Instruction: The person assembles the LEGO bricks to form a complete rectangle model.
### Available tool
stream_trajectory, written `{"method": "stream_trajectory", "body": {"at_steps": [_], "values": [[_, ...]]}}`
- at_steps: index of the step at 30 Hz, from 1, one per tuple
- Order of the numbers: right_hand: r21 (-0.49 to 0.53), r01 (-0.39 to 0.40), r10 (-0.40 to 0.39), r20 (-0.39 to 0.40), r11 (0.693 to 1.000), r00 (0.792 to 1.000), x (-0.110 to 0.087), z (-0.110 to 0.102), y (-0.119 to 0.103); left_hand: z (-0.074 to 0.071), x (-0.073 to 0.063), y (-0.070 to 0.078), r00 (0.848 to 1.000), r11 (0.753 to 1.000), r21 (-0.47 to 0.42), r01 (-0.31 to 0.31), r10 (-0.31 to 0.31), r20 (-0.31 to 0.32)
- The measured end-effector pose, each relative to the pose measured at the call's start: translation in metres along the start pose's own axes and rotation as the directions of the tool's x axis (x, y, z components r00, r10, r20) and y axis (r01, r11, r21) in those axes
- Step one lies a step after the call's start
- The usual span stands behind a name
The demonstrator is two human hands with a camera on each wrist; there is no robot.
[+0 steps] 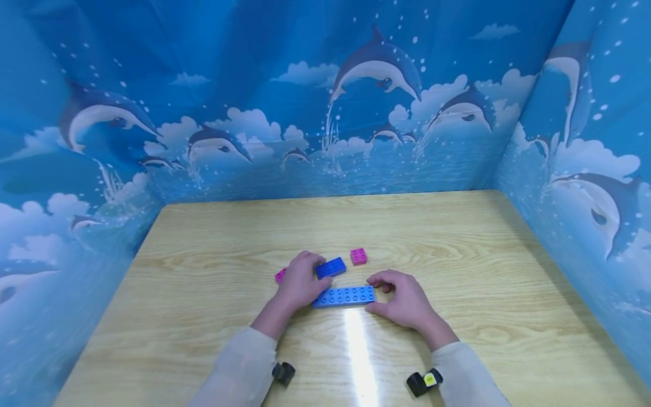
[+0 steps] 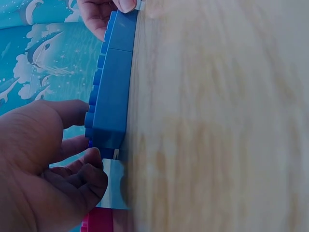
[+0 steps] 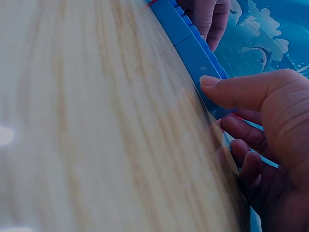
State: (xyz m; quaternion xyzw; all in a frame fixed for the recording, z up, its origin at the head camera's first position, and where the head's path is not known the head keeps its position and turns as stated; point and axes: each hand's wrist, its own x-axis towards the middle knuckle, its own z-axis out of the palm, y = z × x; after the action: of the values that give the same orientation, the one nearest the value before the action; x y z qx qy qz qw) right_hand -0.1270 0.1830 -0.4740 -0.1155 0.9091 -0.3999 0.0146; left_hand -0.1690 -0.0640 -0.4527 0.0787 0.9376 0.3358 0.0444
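Note:
Two light blue toy building bricks (image 1: 343, 296) lie end to end as one studded row on the table, a thin seam between them. My right hand (image 1: 404, 299) pinches the row's right end, its thumb (image 3: 210, 81) on the near face and fingers round the far side. My left hand (image 1: 301, 280) curls at the left end of a dark blue brick (image 1: 331, 267), just behind the row. The left thumb (image 2: 72, 110) passes over the light blue studs. In the left wrist view the row mostly hides the dark blue brick.
Behind the right half of the row sits a small pink brick (image 1: 358, 256). Another pink brick (image 1: 280, 275) is partly covered by the left hand. A curtain (image 1: 285, 85) printed with dolphins borders the wooden table (image 1: 213, 237) at the back and sides.

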Motion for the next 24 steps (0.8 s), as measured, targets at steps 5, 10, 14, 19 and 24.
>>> {"method": "stream_trajectory", "body": {"at_steps": [5,10,14,19,24], "values": [[0.0,0.005,-0.005,-0.002,1.0,1.0,-0.0003,0.0006,0.0002,0.001,0.002,-0.001,0.999,0.999,-0.012,0.031,-0.03,0.019],[0.002,0.004,-0.004,-0.006,1.0,1.0,-0.0006,0.0009,-0.0001,0.0016,0.0024,-0.0011,0.999,0.999,-0.027,0.044,-0.043,0.031],[0.004,0.002,-0.002,-0.007,1.0,1.0,-0.0009,0.0006,-0.0006,0.0022,0.003,-0.0012,0.998,0.998,-0.033,0.047,-0.046,0.031],[0.003,-0.007,0.007,-0.002,1.0,1.0,-0.0005,0.0005,-0.0011,0.0023,0.0029,-0.0013,0.999,0.998,-0.039,0.042,-0.041,0.025],[-0.001,0.003,-0.003,-0.001,1.0,1.0,-0.0001,0.0011,-0.0001,0.0027,0.0025,-0.0017,0.999,0.998,-0.049,0.039,-0.039,0.017]]}}
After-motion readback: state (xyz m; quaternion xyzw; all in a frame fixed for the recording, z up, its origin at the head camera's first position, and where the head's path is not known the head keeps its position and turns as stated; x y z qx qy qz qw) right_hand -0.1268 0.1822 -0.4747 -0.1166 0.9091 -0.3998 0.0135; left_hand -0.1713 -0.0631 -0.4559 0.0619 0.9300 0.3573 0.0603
